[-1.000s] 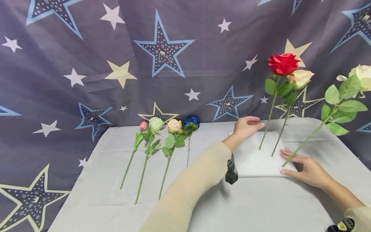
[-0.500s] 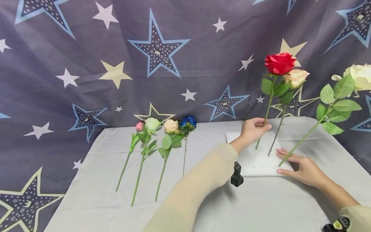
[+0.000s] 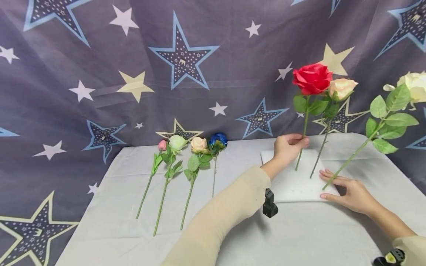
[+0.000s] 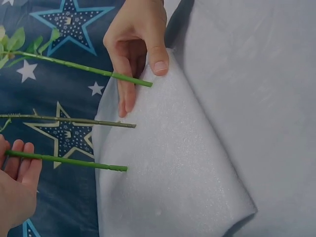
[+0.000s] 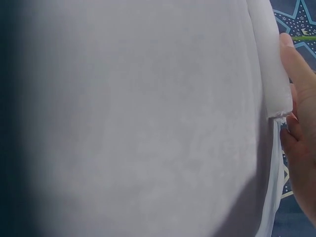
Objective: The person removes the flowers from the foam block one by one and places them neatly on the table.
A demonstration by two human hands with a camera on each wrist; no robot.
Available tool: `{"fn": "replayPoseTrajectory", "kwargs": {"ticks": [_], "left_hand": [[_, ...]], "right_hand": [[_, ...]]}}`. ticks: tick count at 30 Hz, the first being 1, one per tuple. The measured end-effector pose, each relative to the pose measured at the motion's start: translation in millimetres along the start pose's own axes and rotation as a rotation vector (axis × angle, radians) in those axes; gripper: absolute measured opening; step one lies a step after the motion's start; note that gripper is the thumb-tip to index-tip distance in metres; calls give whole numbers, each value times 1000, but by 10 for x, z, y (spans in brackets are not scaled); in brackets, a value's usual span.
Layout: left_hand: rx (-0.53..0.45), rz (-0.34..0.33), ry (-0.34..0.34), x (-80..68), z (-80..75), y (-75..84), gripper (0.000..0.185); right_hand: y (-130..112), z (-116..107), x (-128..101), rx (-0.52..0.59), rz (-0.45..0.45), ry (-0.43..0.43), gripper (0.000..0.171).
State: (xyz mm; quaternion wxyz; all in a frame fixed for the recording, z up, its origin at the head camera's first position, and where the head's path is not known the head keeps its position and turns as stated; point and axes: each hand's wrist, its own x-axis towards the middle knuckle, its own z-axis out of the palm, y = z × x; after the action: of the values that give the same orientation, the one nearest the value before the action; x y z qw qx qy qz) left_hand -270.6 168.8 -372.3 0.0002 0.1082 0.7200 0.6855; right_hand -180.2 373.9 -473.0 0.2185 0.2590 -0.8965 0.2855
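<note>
My left hand [image 3: 287,149] pinches the stem of a red rose [image 3: 313,79] between thumb and fingers. The rose's lower end stands in a white foam block [image 3: 283,184]; in the left wrist view its green stem [image 4: 89,164] crosses my fingers. Beside it, a peach rose [image 3: 342,88] stands in the foam too. A cream rose [image 3: 414,87] leans far to the right, its stem rising from the block's near right part. My right hand [image 3: 354,195] rests on the foam's right end, fingers extended on top and thumb near the front edge [image 5: 276,64].
On the grey cloth left of the foam lie a pink tulip-like flower [image 3: 162,145], a pale green rose [image 3: 177,143], a peach-cream rose [image 3: 199,145] and a blue rose [image 3: 218,140]. A star-patterned curtain [image 3: 100,74] hangs behind the table.
My left hand has moved right onto the red rose's stem and taken hold of it. The bloom has tipped left and closer. My right hand stays on the foam.
</note>
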Motion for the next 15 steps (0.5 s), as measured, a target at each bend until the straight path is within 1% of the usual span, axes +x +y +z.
{"fn": "replayPoseTrajectory", "kwargs": {"ticks": [5, 8, 12, 15], "left_hand": [[-13, 2, 14, -45, -41, 19, 18], [-12, 28, 12, -65, -80, 25, 19], [-47, 68, 2, -79, -121, 17, 18], [-60, 72, -5, -82, -138, 8, 16]], "right_hand": [[-18, 0, 2, 4, 6, -2, 67], [-18, 2, -2, 9, 9, -6, 66], [-19, 0, -3, 15, 9, -6, 67], [-24, -4, -1, 16, 7, -3, 67]]}}
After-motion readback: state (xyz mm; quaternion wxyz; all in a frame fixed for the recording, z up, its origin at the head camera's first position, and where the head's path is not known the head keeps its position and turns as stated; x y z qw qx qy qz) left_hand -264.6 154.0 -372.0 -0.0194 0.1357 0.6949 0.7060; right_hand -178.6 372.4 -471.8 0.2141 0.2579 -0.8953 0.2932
